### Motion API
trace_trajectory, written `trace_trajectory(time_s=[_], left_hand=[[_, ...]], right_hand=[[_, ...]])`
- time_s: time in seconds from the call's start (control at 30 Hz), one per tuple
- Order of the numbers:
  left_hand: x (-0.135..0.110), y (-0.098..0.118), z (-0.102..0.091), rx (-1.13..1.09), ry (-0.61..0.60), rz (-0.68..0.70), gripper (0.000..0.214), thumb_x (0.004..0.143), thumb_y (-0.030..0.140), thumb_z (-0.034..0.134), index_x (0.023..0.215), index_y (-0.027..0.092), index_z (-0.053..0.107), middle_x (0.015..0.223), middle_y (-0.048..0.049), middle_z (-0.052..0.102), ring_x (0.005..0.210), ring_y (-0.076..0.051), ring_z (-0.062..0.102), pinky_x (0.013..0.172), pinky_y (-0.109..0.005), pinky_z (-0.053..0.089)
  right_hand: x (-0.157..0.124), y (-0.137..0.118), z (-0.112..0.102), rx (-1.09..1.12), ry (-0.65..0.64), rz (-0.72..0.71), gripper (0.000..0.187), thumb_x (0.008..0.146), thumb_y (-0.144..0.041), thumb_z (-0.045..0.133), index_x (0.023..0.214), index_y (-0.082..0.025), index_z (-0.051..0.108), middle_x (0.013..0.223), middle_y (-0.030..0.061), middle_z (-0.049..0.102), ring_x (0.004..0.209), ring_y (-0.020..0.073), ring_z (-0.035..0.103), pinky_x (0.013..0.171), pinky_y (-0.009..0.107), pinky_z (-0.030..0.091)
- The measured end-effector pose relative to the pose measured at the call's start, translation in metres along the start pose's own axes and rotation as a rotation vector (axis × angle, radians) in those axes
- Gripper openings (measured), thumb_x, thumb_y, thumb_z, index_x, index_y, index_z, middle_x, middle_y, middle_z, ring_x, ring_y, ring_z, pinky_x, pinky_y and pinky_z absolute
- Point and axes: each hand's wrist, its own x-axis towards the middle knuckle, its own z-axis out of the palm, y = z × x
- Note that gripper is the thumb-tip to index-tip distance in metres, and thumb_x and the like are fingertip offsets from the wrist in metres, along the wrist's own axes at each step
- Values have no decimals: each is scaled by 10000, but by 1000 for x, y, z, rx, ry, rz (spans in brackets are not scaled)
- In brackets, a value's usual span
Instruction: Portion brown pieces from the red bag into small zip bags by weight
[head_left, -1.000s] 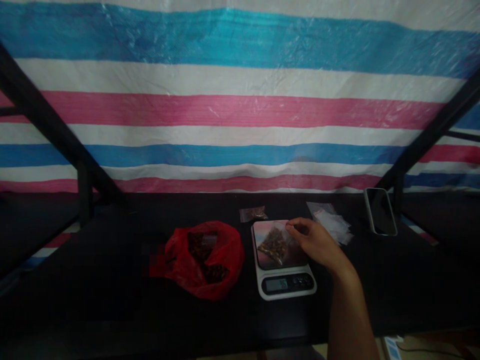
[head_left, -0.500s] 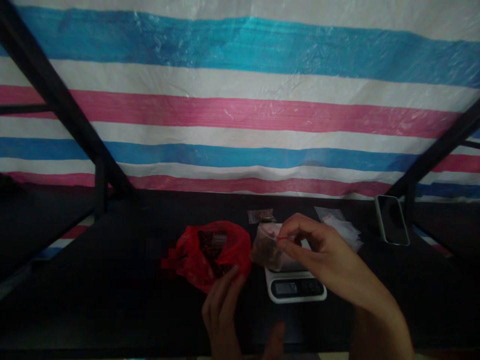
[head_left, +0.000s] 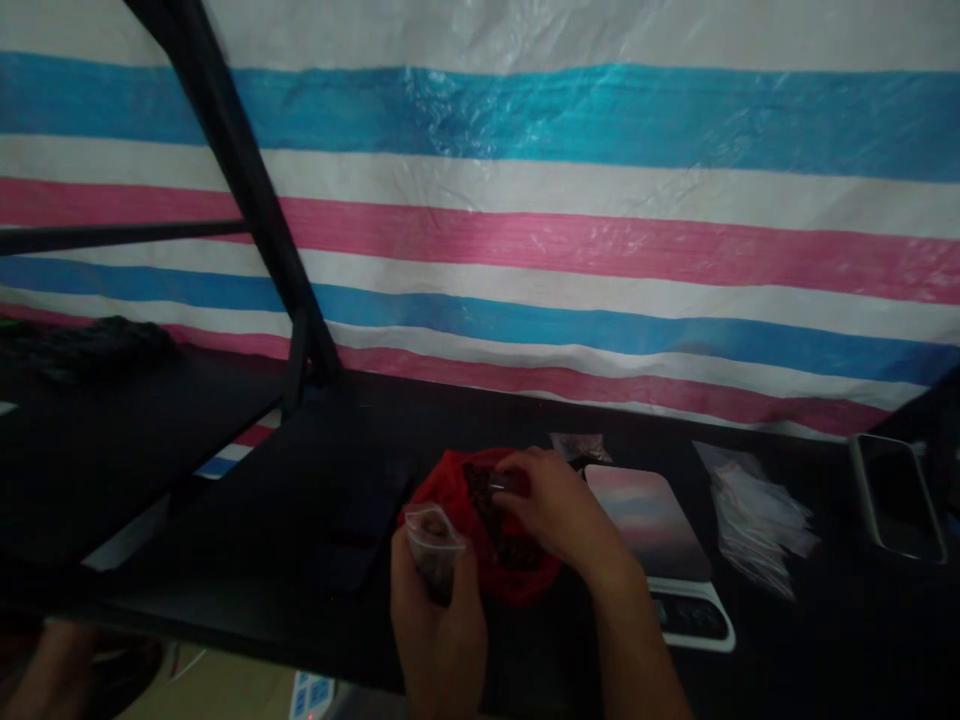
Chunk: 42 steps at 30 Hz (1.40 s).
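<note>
Striped tarp [head_left: 525, 240] fills the back, blue, white and pink, with a black frame post [head_left: 247, 200] slanting across its left side. Below it runs the dark desk [head_left: 300, 480]. On the desk, the red bag [head_left: 450, 495] sits open at centre, dark pieces showing inside. Just to its right, the scale [head_left: 652, 520], platform bare, its display too dim to read. Further right, a loose pile of clear bags [head_left: 757, 510], then a phone [head_left: 896, 495] at the edge. Now the hands: the right hand [head_left: 551, 505] is down in the red bag's mouth, grip narrow, fingers pinched on something small (can't make out what). The left hand [head_left: 439, 625] is nearer the camera, grip closed around a small clear pouch [head_left: 433, 535], held upright against the red bag's near side.
</note>
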Motion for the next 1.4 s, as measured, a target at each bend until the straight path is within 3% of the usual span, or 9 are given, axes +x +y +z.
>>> trace_trajectory(time_s=[0.1, 0.2, 0.37, 0.57, 0.77, 0.93, 1.17, 1.27, 1.4], left_hand=[[6, 0, -10, 30, -27, -41, 238, 834, 344, 688, 1027, 218, 629, 865, -1, 665, 741, -164, 636, 683, -261, 541], [12, -1, -15, 40, -105, -49, 229, 846, 329, 676, 1040, 221, 619, 875, -4, 670, 762, -171, 646, 696, -263, 539], [21, 2, -14, 11, -119, -98, 248, 816, 362, 673, 1009, 215, 621, 842, -3, 666, 747, -183, 646, 707, -288, 543], [25, 3, -14, -18, -131, -79, 234, 810, 337, 668, 1004, 215, 624, 849, -6, 687, 760, -189, 669, 715, -294, 556], [22, 1, -9, 78, -199, -31, 377, 856, 369, 693, 1196, 216, 636, 1069, -70, 771, 947, -252, 744, 847, -378, 589], [19, -3, -3, 364, -222, 163, 284, 867, 346, 662, 1129, 239, 684, 1078, -78, 777, 1001, -307, 735, 894, -467, 554], [13, -12, 4, 529, -247, 405, 288, 904, 329, 600, 1158, 209, 669, 1076, -108, 751, 990, -333, 721, 866, -494, 540], [11, -14, 8, 525, -243, 432, 302, 915, 343, 591, 1178, 206, 651, 1095, -112, 744, 994, -330, 716, 859, -489, 551], [11, -15, 12, 475, -231, 420, 207, 881, 316, 597, 1062, 222, 628, 1048, -108, 742, 1001, -331, 719, 830, -473, 563]], right_hand=[[8, 3, 14, -104, -65, -4, 379, 834, -84, 769, 1180, -236, 790, 1223, 102, 789, 1158, 317, 684, 1027, 455, 484], [11, 2, 16, -44, -77, -29, 400, 833, -38, 733, 1181, -226, 793, 1244, 106, 795, 1186, 326, 691, 1068, 486, 474], [9, -3, 15, 263, -143, -7, 440, 786, 65, 629, 1085, -215, 791, 1155, 63, 813, 1059, 229, 756, 923, 334, 567], [8, -12, 19, 334, -187, -49, 453, 780, 32, 622, 1102, -232, 798, 1050, 34, 816, 981, 210, 750, 936, 340, 563], [-1, -3, -1, 488, -108, -5, 394, 813, -69, 650, 1158, -211, 776, 1116, 51, 815, 1010, 213, 749, 963, 357, 567], [-23, -6, -28, 560, -56, -76, 362, 841, -100, 661, 1147, -253, 782, 1158, 31, 803, 1088, 214, 731, 1014, 356, 542], [-45, -29, -36, 418, -36, -237, 520, 855, 65, 526, 1105, -294, 807, 1178, 8, 751, 1129, 165, 698, 1024, 297, 512], [-46, -32, -34, 334, -41, -312, 590, 864, 108, 476, 1132, -297, 811, 1198, 9, 735, 1127, 149, 693, 1014, 283, 510], [-47, -38, -34, 159, -27, -379, 632, 852, 137, 452, 1178, -276, 803, 1219, 19, 740, 1187, 176, 673, 1066, 330, 495]])
